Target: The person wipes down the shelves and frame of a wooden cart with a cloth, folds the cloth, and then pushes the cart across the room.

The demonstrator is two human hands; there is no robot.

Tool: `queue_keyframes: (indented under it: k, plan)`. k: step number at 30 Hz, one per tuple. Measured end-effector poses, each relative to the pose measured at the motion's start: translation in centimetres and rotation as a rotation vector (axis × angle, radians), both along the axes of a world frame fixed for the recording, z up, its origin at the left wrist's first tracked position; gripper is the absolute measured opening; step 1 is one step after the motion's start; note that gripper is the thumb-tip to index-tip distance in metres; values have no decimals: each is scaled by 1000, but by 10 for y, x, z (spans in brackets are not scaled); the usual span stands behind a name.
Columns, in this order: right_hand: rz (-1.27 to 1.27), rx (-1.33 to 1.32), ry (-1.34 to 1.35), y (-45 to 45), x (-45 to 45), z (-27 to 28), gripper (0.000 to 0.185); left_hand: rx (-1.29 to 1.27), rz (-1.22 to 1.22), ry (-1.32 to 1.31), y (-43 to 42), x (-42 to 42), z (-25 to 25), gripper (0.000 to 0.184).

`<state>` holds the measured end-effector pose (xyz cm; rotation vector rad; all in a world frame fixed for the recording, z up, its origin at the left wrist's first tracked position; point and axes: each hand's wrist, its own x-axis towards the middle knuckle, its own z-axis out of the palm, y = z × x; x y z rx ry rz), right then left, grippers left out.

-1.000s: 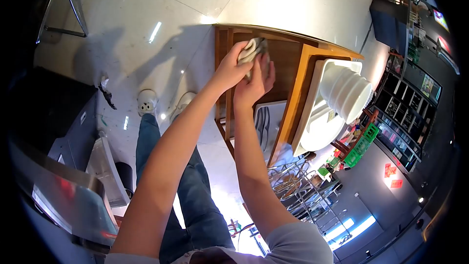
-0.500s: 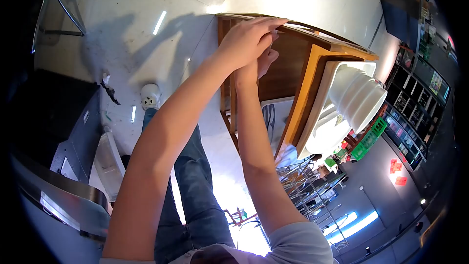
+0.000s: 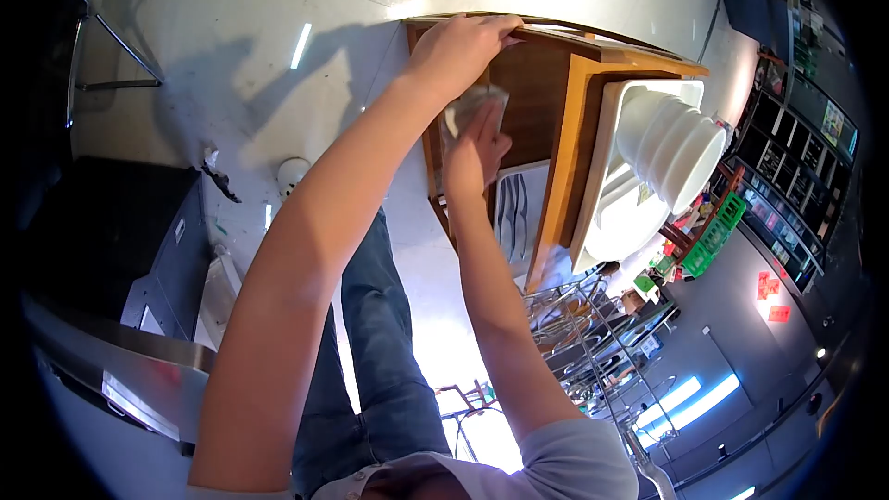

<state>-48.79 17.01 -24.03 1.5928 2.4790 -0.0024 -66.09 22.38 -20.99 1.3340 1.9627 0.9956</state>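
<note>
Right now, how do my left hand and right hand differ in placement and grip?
Placement: the left hand is at the wooden cabinet's edge; the right hand is over its open side, lower in the picture.
Grip: the right hand has a blurred cloth at its fingers; the left hand shows none.
Direction: the left hand's fingers point rightward in view, the right hand's upward.
Shared: both are bare.

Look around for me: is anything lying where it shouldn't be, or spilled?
One thing: a crumpled dark-and-white scrap lies on the pale tiled floor near the black cabinet. It resembles dropped litter, though I can't identify it. Nothing looks odd about the cloth in the right hand.
</note>
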Motion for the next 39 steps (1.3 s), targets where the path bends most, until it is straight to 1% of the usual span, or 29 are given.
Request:
queue_keyframes:
  k: [1, 3, 4, 6, 7, 8, 9, 11, 12, 13, 14, 16, 17, 19, 20, 21, 22, 23, 24, 25, 27, 28, 29, 30, 32, 35, 36, 38, 39]
  plan:
    - [-3, 3, 1, -13, 16, 3, 61, 3, -3, 1, 0, 1, 3, 34]
    - [-86, -133, -106, -26, 27, 12, 73, -23, 30, -89, 2, 3, 5, 32]
    - [-85, -132, -103, -27, 24, 11, 73, -21, 31, -86, 3, 5, 5, 32]
    - [-173, -98, 70, -27, 6, 3, 74, -80, 28, -94, 5, 4, 5, 30]
    - [-251, -175, 161, -23, -11, 11, 67, -83, 21, -84, 3, -1, 18, 30]
    - [-258, -181, 174, -15, -19, 3, 67, -180, -26, -98, 2, -6, 31, 30]
    - [-105, -71, 102, -2, -25, -11, 69, -279, -73, -111, 4, -13, 41, 31]
    - [30, 38, 44, 20, -48, -19, 72, -248, -71, -75, 7, -4, 20, 32]
    - [114, 70, 27, 31, -63, -15, 71, -207, -61, -56, 8, -5, 23, 33]
    - [198, 107, 10, 40, -74, -9, 70, -261, -78, -78, 12, -7, 25, 33]
    - [182, 111, 24, 44, -75, -9, 70, -259, -91, -62, 14, -10, 28, 33]
    - [41, -32, 63, 50, -72, -8, 69, -364, -212, -74, 18, -18, 37, 30]
    - [18, -33, 76, 53, -67, -5, 69, -264, -245, -7, 19, -16, 23, 25]
    - [-244, -397, 102, 54, -66, 19, 68, -294, -264, 18, 21, -14, 28, 23]
    - [-269, -398, 123, 56, -64, 17, 68, -319, -258, 27, 24, -15, 33, 22]
    - [-208, -285, 98, 54, -57, 1, 68, -375, -262, -17, 27, -19, 46, 18]
    - [-148, -171, 72, 57, -64, 7, 67, -378, -285, 6, 29, -21, 50, 18]
    - [-184, -253, 56, 60, -68, 15, 67, -379, -311, 38, 30, -22, 48, 19]
    - [-206, -254, 77, 61, -68, 4, 67, -378, -335, 71, 31, -22, 43, 19]
    - [-282, -268, 249, 57, -63, -18, 68, -392, -376, 114, 31, -21, 37, 23]
    - [-619, -650, 554, 75, -82, 38, 61, -410, -441, 130, 32, -23, 28, 25]
    - [-819, -790, 667, 85, -92, 68, 58, -424, -487, 129, 39, -26, 39, 27]
    - [-783, -620, 605, 82, -92, 65, 54, -547, -508, 91, 44, -28, 48, 30]
    - [-744, -448, 537, 81, -93, 61, 54, -547, -536, 109, 45, -28, 57, 30]
    - [-816, -378, 614, 79, -95, 41, 51, -576, -593, 146, 53, -34, 66, 30]
    - [-854, -392, 548, 81, -99, 46, 39, -501, -686, 138, 52, -40, 48, 29]
    - [-780, -392, 488, 79, -99, 45, 34, -463, -693, 138, 53, -43, 48, 28]
    - [-728, -482, 359, 78, -104, 38, 38, -461, -762, 122, 60, -49, 46, 33]
    - [-697, -525, 296, 78, -107, 35, 45, -532, -783, 55, 71, -49, 51, 37]
